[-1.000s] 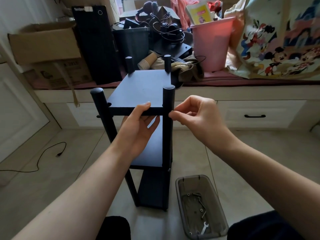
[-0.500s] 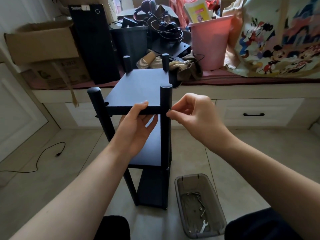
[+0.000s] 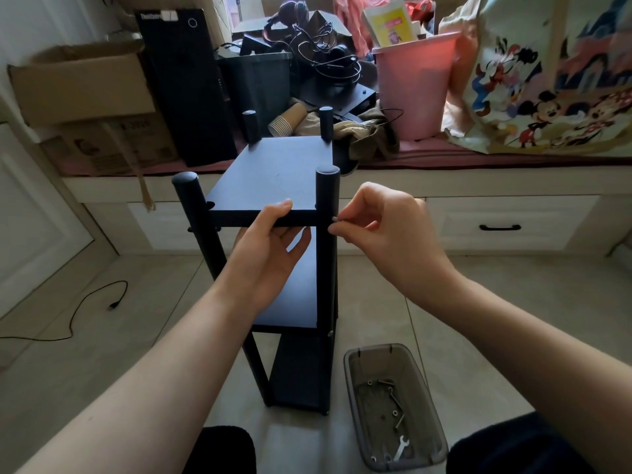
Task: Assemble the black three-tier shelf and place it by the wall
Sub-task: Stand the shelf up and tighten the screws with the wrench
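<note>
From the head view, your shelf stands upright on the tiled floor right in front of you, with all three boards in place between four posts. Your left hand grips the front edge of the top board, thumb on top and fingers underneath, steadying it. Your right hand pinches a small fastener against the outer side of the front right post, level with that board.

Judging by this, you are near the end: the frame is together and you seem to be fixing the top tier. The front left post looks not yet joined at this board, so more fasteners are likely needed there before you carry the shelf to the wall.

Just right of the shelf's foot sits a grey tray holding bolts and a small spanner. Behind runs a low window bench cluttered with a cardboard box, a pink bin and a cartoon-print bag. A black cable trails across the floor at left.
</note>
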Available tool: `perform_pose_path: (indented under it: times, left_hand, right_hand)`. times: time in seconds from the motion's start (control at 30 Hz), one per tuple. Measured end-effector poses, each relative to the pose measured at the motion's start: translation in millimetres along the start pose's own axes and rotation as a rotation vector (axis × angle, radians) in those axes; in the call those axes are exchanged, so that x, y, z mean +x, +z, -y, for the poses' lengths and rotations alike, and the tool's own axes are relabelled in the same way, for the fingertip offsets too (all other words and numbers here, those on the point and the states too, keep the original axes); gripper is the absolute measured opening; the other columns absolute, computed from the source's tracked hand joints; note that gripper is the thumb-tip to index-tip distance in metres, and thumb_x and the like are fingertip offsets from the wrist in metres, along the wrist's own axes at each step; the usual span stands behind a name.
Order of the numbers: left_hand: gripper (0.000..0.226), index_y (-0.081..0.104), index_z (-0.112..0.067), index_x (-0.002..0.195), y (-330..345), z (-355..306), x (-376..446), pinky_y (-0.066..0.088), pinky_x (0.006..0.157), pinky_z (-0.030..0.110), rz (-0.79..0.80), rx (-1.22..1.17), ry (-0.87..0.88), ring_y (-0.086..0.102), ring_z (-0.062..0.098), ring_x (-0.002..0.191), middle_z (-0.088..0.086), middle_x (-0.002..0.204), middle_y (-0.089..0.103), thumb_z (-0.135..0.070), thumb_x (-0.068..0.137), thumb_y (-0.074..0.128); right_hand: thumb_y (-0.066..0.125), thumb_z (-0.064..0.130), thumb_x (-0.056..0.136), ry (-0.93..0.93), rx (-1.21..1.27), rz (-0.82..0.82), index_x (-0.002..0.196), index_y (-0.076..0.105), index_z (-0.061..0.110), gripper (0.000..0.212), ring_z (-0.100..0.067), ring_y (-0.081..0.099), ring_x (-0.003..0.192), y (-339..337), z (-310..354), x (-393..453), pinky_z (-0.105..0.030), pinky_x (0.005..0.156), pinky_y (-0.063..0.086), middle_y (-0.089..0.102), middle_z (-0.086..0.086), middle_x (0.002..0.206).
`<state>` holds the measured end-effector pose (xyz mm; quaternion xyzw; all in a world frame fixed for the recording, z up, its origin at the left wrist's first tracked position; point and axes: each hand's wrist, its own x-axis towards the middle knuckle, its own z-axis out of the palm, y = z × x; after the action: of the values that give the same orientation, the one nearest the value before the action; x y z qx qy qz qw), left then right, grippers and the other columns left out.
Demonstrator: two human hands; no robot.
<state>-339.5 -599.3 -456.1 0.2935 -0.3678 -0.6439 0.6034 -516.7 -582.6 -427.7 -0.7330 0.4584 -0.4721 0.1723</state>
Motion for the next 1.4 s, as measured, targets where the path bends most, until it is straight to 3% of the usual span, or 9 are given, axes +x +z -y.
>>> perform_pose_path:
  times: [0.13, 0.3, 0.47, 0.67, 0.87, 1.03, 1.23, 1.4]
  left_hand:
    - [0.015, 0.06, -0.015, 0.084, 1.6, -0.6, -1.0, 0.055, 0.077, 0.022, 0.004, -0.004, -0.001, 0.068, 0.008, 0.077, -0.002, 0.082, 0.068, -0.019, 0.097, 0.056]
    - [0.013, 0.059, -0.014, 0.084, 1.7, -0.8, -1.2, 0.055, 0.074, 0.022, 0.001, -0.02, 0.003, 0.067, 0.008, 0.073, -0.001, 0.081, 0.067, -0.018, 0.097, 0.056]
    - [0.011, 0.061, -0.016, 0.081, 3.4, -1.4, 1.7, 0.055, 0.073, 0.022, -0.02, -0.077, 0.017, 0.067, 0.009, 0.077, -0.001, 0.082, 0.066, -0.018, 0.092, 0.062]
    - [0.012, 0.061, -0.016, 0.084, 2.0, -1.9, 2.7, 0.056, 0.08, 0.024, -0.022, -0.045, 0.011, 0.069, 0.009, 0.085, -0.001, 0.086, 0.066, -0.018, 0.096, 0.059]
    - [0.012, 0.061, -0.015, 0.085, 0.4, -3.5, 2.1, 0.055, 0.082, 0.025, 0.007, -0.027, 0.008, 0.07, 0.01, 0.087, 0.0, 0.088, 0.068, -0.019, 0.096, 0.058]
    - [0.011, 0.063, -0.015, 0.087, -4.8, -2.9, 3.4, 0.055, 0.085, 0.027, 0.042, -0.023, 0.002, 0.07, 0.012, 0.094, 0.002, 0.092, 0.069, -0.021, 0.096, 0.061]
    - [0.012, 0.063, -0.015, 0.089, -6.5, -2.4, 4.7, 0.055, 0.081, 0.025, 0.064, -0.017, 0.004, 0.069, 0.011, 0.093, 0.002, 0.094, 0.068, -0.022, 0.097, 0.059]
    - [0.011, 0.061, -0.013, 0.092, -5.4, -1.6, 4.1, 0.055, 0.077, 0.024, 0.061, -0.02, 0.006, 0.069, 0.011, 0.091, 0.004, 0.096, 0.068, -0.021, 0.098, 0.058]
  right_hand:
    - [0.081, 0.016, 0.08, -0.01, -0.022, -0.012, 0.079, 0.063, 0.02, 0.018, -0.003, 0.065, 0.068, 1.9, 2.8, -0.3, -0.011, 0.065, 0.049, 0.069, 0.007, 0.075]
    - [0.079, 0.009, 0.081, 0.108, 0.203, 0.055, 0.083, 0.068, 0.007, 0.012, -0.008, 0.07, 0.067, -2.7, 0.1, 2.7, -0.021, 0.068, 0.054, 0.072, -0.003, 0.074]
    - [0.08, 0.012, 0.08, 0.004, 0.041, -0.001, 0.078, 0.062, 0.016, 0.018, -0.005, 0.066, 0.069, 1.2, 1.9, -0.6, -0.012, 0.065, 0.05, 0.069, 0.006, 0.076]
    - [0.079, 0.014, 0.081, -0.046, -0.063, -0.031, 0.078, 0.061, 0.018, 0.019, -0.007, 0.062, 0.072, 3.7, 2.8, -2.6, -0.016, 0.067, 0.049, 0.068, 0.005, 0.075]
    - [0.079, 0.008, 0.08, 0.168, 0.244, 0.006, 0.076, 0.065, 0.01, 0.014, -0.006, 0.069, 0.064, 3.7, 0.9, -0.4, -0.017, 0.064, 0.049, 0.072, 0.001, 0.07]
    - [0.077, 0.008, 0.083, 0.203, 0.35, 0.044, 0.084, 0.068, 0.005, 0.009, -0.009, 0.071, 0.069, 1.4, 0.9, -1.0, -0.023, 0.072, 0.056, 0.074, -0.003, 0.074]
    - [0.079, 0.016, 0.082, 0.074, 0.074, -0.009, 0.079, 0.064, 0.015, 0.016, -0.003, 0.064, 0.064, 6.8, 3.0, -2.4, -0.012, 0.062, 0.047, 0.069, 0.004, 0.072]
    - [0.079, 0.022, 0.082, 0.081, 0.081, -0.025, 0.079, 0.067, 0.015, 0.015, 0.001, 0.064, 0.063, 6.8, 2.3, 0.6, -0.008, 0.06, 0.045, 0.071, 0.006, 0.072]
